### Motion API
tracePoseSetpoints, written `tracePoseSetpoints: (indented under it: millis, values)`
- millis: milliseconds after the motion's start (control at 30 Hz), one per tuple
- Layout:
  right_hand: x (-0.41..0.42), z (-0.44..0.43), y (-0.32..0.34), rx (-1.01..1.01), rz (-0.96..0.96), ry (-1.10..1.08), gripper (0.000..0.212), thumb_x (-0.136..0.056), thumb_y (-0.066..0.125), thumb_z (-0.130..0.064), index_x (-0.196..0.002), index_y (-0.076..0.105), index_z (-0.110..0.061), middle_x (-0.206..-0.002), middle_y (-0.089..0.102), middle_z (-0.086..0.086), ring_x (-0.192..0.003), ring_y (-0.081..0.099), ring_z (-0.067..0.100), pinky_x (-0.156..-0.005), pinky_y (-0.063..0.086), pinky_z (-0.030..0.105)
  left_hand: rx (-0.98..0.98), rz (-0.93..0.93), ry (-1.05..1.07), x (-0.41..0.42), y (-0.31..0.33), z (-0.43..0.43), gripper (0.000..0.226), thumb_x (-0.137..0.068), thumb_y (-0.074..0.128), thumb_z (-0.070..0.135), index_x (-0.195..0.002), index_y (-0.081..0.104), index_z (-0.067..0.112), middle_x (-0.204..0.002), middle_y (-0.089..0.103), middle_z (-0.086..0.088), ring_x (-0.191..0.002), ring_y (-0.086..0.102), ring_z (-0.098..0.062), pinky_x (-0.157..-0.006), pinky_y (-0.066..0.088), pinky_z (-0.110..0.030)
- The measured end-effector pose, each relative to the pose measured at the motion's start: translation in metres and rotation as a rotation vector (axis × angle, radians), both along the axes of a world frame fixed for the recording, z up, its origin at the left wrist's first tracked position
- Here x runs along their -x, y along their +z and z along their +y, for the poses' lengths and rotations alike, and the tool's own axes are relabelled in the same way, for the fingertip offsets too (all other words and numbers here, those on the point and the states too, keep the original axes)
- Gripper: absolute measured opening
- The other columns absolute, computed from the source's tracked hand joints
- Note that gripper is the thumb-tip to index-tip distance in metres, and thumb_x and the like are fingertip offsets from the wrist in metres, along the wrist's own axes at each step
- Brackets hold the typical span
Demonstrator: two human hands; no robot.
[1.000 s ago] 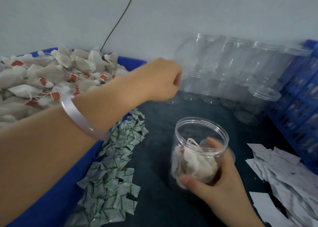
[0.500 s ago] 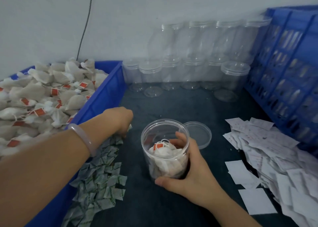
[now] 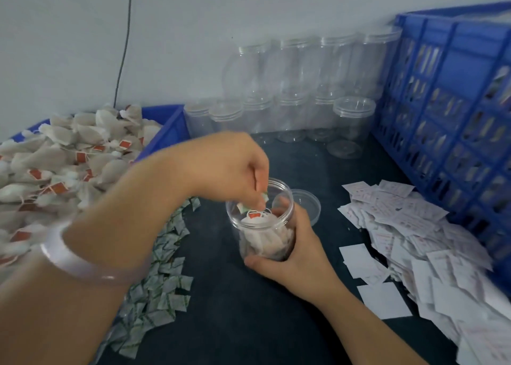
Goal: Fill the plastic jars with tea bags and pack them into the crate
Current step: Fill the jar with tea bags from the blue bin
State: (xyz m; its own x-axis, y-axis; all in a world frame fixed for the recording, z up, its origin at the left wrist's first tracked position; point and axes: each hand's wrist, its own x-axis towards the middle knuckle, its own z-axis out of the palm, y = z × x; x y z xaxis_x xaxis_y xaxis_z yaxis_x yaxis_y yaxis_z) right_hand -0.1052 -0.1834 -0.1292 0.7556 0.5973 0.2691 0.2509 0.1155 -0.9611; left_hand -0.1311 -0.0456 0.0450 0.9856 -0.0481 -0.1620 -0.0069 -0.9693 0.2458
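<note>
Jar: the plastic jar (image 3: 260,226) stands near the middle of the bench (image 3: 235,323), with tea bags (image 3: 265,244) filling most of it.
Right hand: the right hand (image 3: 293,254) grasps the jar wall.
Left hand: the left hand (image 3: 229,171) has come over from the sachet pile (image 3: 163,268) at the left edge. It now pinches one small sachet (image 3: 265,198), probably a desiccant, above the jar mouth.
Meaning: filling looks finished; the lid (image 3: 307,204) and the crate (image 3: 456,102) wait.

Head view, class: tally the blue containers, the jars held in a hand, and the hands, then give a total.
Blue containers: 2, the bin and the crate
Held jars: 1, the jar
Hands: 2, the left hand pinching a sachet, the right hand gripping the jar
Total: 5
</note>
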Motion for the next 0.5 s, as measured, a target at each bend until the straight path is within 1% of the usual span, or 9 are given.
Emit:
tracePoseSetpoints:
  millis: [67, 133, 200, 267, 300, 333, 367, 433, 500]
  values:
    - [-0.004, -0.002, 0.002, -0.001, 0.009, -0.01, 0.079, -0.061, 0.087, -0.009, -0.12, 0.043, -0.037, -0.11, 0.062, -0.029, -0.101, 0.062, -0.006, -0.076, 0.047, 0.006, -0.037, -0.025, 0.004, -0.007, -0.019, -0.006, 0.01, -0.073, 0.076, 0.037, -0.075, 0.073, 0.028, -0.072, 0.07, 0.016, -0.072, 0.064, 0.002, -0.07, 0.052, -0.019]
    - [-0.005, -0.003, 0.001, -0.002, 0.037, -0.013, 0.078, -0.062, 0.086, -0.007, -0.12, 0.043, -0.036, -0.108, 0.062, -0.028, -0.1, 0.063, -0.005, -0.075, 0.048, 0.008, 0.02, -0.164, 0.013, -0.008, -0.04, -0.007, 0.016, -0.073, 0.067, 0.046, -0.076, 0.074, 0.032, -0.077, 0.068, 0.02, -0.079, 0.06, 0.006, -0.073, 0.047, -0.017]
    - [-0.007, -0.006, 0.0, 0.013, 0.02, -0.007, 0.081, -0.062, 0.087, -0.009, -0.122, 0.042, -0.038, -0.111, 0.061, -0.029, -0.102, 0.062, -0.005, -0.077, 0.048, 0.008, 0.252, -0.535, 0.039, -0.006, -0.063, -0.004, 0.012, -0.083, 0.063, 0.044, -0.083, 0.072, 0.037, -0.086, 0.067, 0.022, -0.089, 0.059, 0.006, -0.077, 0.042, -0.012]
    - [-0.009, -0.009, 0.004, 0.049, -0.011, 0.042, 0.081, -0.064, 0.086, -0.016, -0.125, 0.039, -0.041, -0.116, 0.057, -0.032, -0.109, 0.058, -0.009, -0.082, 0.045, 0.006, 0.681, -0.835, 0.154, -0.001, -0.087, -0.004, 0.018, -0.091, 0.051, 0.038, -0.097, 0.067, 0.033, -0.101, 0.068, 0.016, -0.1, 0.06, 0.001, -0.086, 0.046, -0.015]
    - [-0.011, -0.011, 0.007, 0.048, -0.004, 0.07, 0.074, -0.067, 0.083, -0.025, -0.126, 0.041, -0.041, -0.118, 0.057, -0.033, -0.111, 0.056, -0.009, -0.085, 0.044, 0.006, 0.986, -0.838, 0.231, 0.0, -0.099, -0.004, 0.028, -0.093, 0.043, 0.043, -0.105, 0.065, 0.028, -0.109, 0.068, 0.011, -0.105, 0.061, -0.004, -0.092, 0.047, -0.021]
    - [-0.013, -0.013, 0.011, 0.049, 0.01, 0.073, 0.06, -0.072, 0.075, -0.035, -0.125, 0.046, -0.04, -0.118, 0.059, -0.031, -0.112, 0.056, -0.009, -0.086, 0.044, 0.007, 1.277, -0.761, 0.311, -0.001, -0.11, -0.005, 0.042, -0.095, 0.035, 0.052, -0.111, 0.063, 0.024, -0.114, 0.068, 0.003, -0.109, 0.062, -0.011, -0.096, 0.047, -0.029]
    - [-0.017, -0.016, 0.015, 0.047, 0.022, 0.042, 0.046, -0.077, 0.063, -0.045, -0.122, 0.052, -0.038, -0.116, 0.063, -0.027, -0.112, 0.057, -0.007, -0.088, 0.045, 0.01, 1.471, -0.658, 0.379, -0.003, -0.121, -0.006, 0.056, -0.094, 0.027, 0.058, -0.113, 0.062, 0.019, -0.115, 0.069, -0.005, -0.11, 0.064, -0.018, -0.098, 0.047, -0.037]
    - [-0.028, -0.025, 0.018, 0.081, -0.007, -0.172, 0.039, -0.086, 0.047, -0.051, -0.116, 0.063, -0.032, -0.114, 0.066, -0.019, -0.111, 0.058, -0.003, -0.096, 0.046, 0.021, 1.542, -0.53, 0.439, -0.005, -0.135, -0.009, 0.072, -0.094, 0.014, 0.059, -0.108, 0.067, 0.011, -0.107, 0.072, -0.014, -0.104, 0.067, -0.024, -0.091, 0.049, -0.039]
    - [-0.045, -0.039, 0.021, 0.295, -0.141, -0.494, 0.033, -0.096, 0.048, -0.04, -0.121, 0.062, -0.024, -0.121, 0.062, -0.013, -0.119, 0.052, 0.002, -0.106, 0.038, 0.027, 1.56, -0.531, 0.415, -0.006, -0.143, -0.011, 0.084, -0.097, 0.005, 0.056, -0.092, 0.076, 0.011, -0.1, 0.074, -0.013, -0.099, 0.069, -0.022, -0.084, 0.053, -0.032]
